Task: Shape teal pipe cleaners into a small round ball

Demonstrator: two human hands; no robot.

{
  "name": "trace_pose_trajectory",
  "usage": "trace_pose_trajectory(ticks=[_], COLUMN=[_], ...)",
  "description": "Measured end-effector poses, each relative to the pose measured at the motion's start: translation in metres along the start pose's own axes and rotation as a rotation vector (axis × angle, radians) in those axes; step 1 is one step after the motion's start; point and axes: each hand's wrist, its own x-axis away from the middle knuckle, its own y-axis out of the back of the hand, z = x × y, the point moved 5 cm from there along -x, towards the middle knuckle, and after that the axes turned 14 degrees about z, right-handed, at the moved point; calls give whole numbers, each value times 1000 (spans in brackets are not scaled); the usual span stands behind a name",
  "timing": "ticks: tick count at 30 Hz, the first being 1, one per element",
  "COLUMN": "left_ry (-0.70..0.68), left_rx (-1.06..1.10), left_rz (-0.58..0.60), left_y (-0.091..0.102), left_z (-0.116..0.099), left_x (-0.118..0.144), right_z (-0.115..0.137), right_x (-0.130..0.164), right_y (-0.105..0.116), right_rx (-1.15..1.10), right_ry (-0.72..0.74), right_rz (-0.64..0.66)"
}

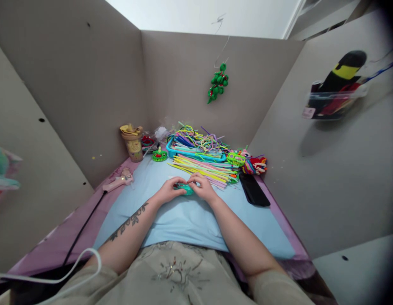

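Gripping a rounded teal piece [187, 190]: left hand [170, 189] and right hand [203, 186], curled nearly closed. Far: oblong blue plastic tray [219, 159], heaped with thin, bent, multicoloured sticks [199, 140].

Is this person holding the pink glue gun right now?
No: the pink glue gun lies off to the left, while the left hand and right hand are both on a small teal piece.

You wear a greyish-beige shirt [222, 281] with short sleeves [275, 289] and a glinting, sunburst-like motif [179, 273] at bottom centre; a dark leafy tattoo [134, 217] marks your left forearm [145, 226], lower left.
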Motion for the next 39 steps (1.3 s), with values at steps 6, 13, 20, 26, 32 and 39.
trace_pose_trajectory(ticks=[6,13,20,26,32,39], left_ry=[-3,11,23,-41,19,-3], left_rx=[-5,23,354,556,439,139], left_rz=[-1,0,-21,-50,-83,-228], left_y=[-1,0,4,8,7,14], left_z=[1,1,4,7,8,1], left_x=[0,-1,0,3,2,3], right_z=[2,-2,-21,-23,-5,-2], right_x=[-1,-2,2,2,1,-1], right_y=[-1,-3,4,-9,-8,-10], right_rx=[19,-39,-363,-353,-32,103], right_ry=[-3,-31,-150,-96,-64,-74], right_rz=[42,28,-56,48,-4,6])
